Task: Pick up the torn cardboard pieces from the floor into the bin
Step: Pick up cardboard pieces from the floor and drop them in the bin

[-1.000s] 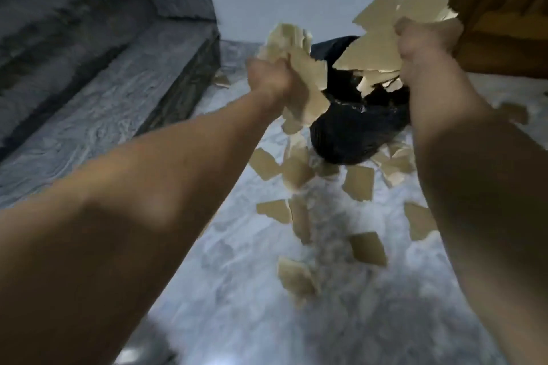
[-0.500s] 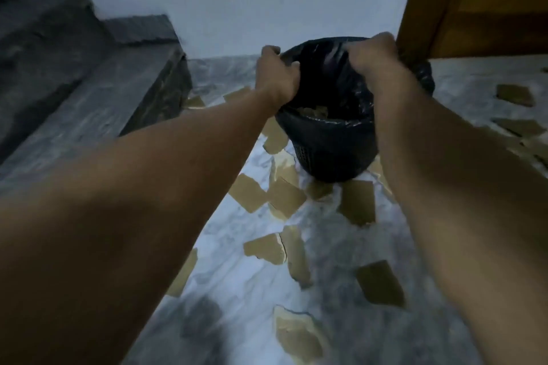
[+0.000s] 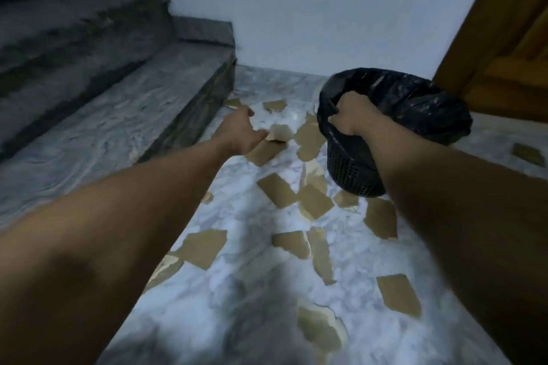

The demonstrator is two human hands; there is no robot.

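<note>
Several torn brown cardboard pieces lie scattered over the marble floor. A black mesh bin lined with a black bag stands at the right, near the wall. My right hand grips the bin's near rim with curled fingers. My left hand reaches out low over the floor beside the step, its thumb against a pale cardboard piece; whether the fingers pinch it is unclear.
Grey stone steps rise along the left. A white wall closes the far end, and a brown wooden door stands behind the bin at the right. One more cardboard piece lies to the right of the bin.
Both hands held bundles of cardboard above the bin, then dropped them in. Now the left hand has left the bin for the floor pieces; the right hand stays on the rim.
</note>
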